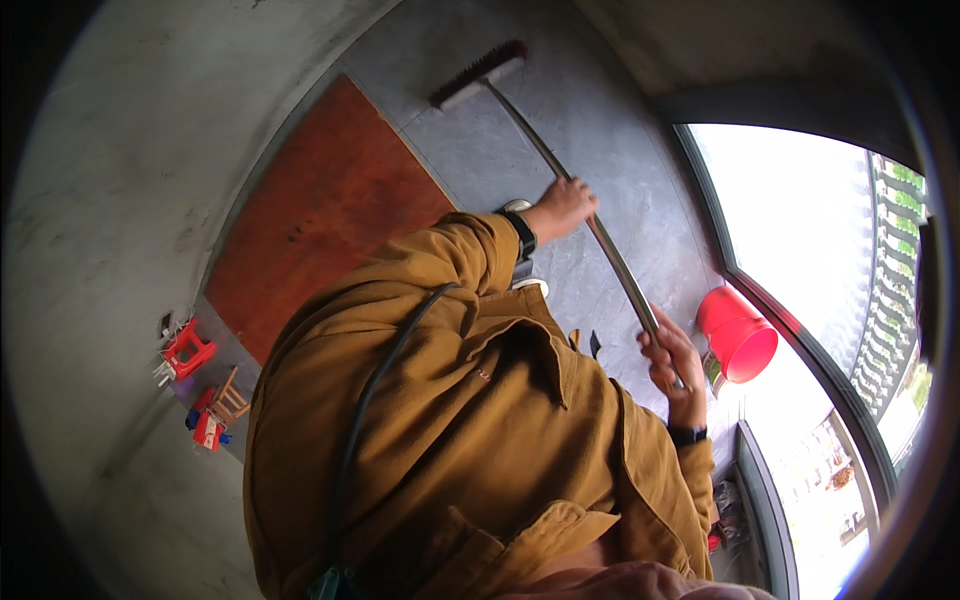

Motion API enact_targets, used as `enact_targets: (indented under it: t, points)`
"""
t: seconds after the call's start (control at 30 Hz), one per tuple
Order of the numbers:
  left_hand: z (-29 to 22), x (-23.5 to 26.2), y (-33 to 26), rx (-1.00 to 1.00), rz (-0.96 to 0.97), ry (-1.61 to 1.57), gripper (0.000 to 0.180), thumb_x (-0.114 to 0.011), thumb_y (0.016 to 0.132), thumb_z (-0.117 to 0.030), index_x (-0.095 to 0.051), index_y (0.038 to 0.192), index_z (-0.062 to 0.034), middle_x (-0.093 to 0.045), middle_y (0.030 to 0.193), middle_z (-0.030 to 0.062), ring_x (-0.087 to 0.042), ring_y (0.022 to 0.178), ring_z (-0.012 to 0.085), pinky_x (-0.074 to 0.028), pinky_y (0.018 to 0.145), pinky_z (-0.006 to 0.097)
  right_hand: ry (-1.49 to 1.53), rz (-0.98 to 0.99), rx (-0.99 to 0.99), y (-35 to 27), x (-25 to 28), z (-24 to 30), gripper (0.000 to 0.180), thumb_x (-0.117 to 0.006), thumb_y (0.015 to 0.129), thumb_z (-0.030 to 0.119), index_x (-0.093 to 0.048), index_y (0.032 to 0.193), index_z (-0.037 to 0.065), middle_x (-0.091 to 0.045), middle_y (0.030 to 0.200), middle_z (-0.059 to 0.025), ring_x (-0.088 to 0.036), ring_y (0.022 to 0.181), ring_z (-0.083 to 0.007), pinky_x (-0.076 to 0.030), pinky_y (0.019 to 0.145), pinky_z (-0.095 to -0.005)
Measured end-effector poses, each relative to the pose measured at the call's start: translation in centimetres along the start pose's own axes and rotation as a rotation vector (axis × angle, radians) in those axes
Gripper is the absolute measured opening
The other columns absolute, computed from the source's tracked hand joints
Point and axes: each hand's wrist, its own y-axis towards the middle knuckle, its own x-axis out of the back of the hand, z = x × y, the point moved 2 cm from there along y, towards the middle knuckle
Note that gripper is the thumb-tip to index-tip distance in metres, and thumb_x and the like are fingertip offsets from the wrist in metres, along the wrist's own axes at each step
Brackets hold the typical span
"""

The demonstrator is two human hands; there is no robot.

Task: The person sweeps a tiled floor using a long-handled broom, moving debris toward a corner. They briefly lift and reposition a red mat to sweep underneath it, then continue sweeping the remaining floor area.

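Observation:
A long metal-handled push broom runs slantwise in front of me. Its head, white with dark red bristles, is on the grey floor at the far end. Partway down the handle my left hand is closed around it, a dark band on that wrist. My right hand grips the handle near its close end, with the fingers wrapped round it. Part of a shoe shows beside my left wrist.
A reddish-brown panel lies along the left wall. A red bucket stands by the glazed opening at right. At the lower left are a red stool and a small wooden chair.

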Motion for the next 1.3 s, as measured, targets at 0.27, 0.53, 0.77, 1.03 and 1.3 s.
enact_targets:
  t: [0.27, 0.53, 0.77, 1.03, 1.3]
  points:
    - [3.5, -3.9, 6.6, 0.314, 0.005, 0.034, 0.018, -0.051, 0.083, -0.016, -0.065, 0.094, -0.0104, -0.061, 0.101, 0.0079, -0.053, 0.105, 0.0245, -0.042, 0.085, 0.042, 0.154, 0.167, 0.047, 12.4, 2.4, 1.1, 0.036, -0.042, 0.093, 0.007, -0.034, 0.128, -0.001, -0.050, 0.091, -0.0159, -0.040, 0.057, -0.0062, -0.035, 0.035, -0.0133]
    - [-15.6, -14.0, -0.3, -0.048, 0.199, 0.078, 0.012, -0.053, 0.079, -0.016, -0.062, 0.085, -0.0114, -0.061, 0.092, 0.0075, -0.054, 0.096, 0.0258, -0.040, 0.080, 0.050, 0.430, 0.002, 0.043, -3.3, 17.0, -10.2, 0.036, -0.044, 0.093, 0.008, -0.036, 0.128, 0.003, -0.049, 0.092, -0.0133, -0.041, 0.058, -0.0057, -0.035, 0.034, -0.0132]
    - [-31.7, -13.8, -10.0, -0.460, 0.343, -0.001, 0.012, -0.056, 0.077, -0.018, -0.067, 0.073, -0.0160, -0.065, 0.077, 0.0024, -0.062, 0.084, 0.0218, -0.041, 0.069, 0.043, 0.258, -0.164, 0.147, -19.4, 21.5, -20.4, 0.045, -0.046, 0.092, 0.010, -0.032, 0.133, 0.000, -0.050, 0.087, -0.0093, -0.037, 0.054, -0.0036, -0.032, 0.036, -0.0134]
    - [-20.1, -11.0, -10.1, -0.003, 0.178, 0.095, 0.010, -0.056, 0.077, -0.017, -0.066, 0.074, -0.0147, -0.063, 0.085, 0.0040, -0.058, 0.089, 0.0230, -0.044, 0.071, 0.041, 0.179, 0.105, -0.030, -9.6, 18.0, -16.3, 0.049, -0.046, 0.091, 0.008, -0.029, 0.137, 0.003, -0.051, 0.090, -0.0118, -0.039, 0.056, -0.0054, -0.032, 0.035, -0.0142]
    - [-16.4, -14.7, -12.6, 0.037, 0.104, -0.049, 0.008, -0.052, 0.078, -0.014, -0.059, 0.080, -0.0093, -0.059, 0.087, 0.0086, -0.055, 0.091, 0.0283, -0.044, 0.070, 0.043, 0.010, -0.090, -0.119, -5.7, 15.8, -15.0, 0.041, -0.043, 0.092, 0.008, -0.034, 0.132, 0.002, -0.052, 0.087, -0.0117, -0.039, 0.056, -0.0061, -0.032, 0.035, -0.0143]
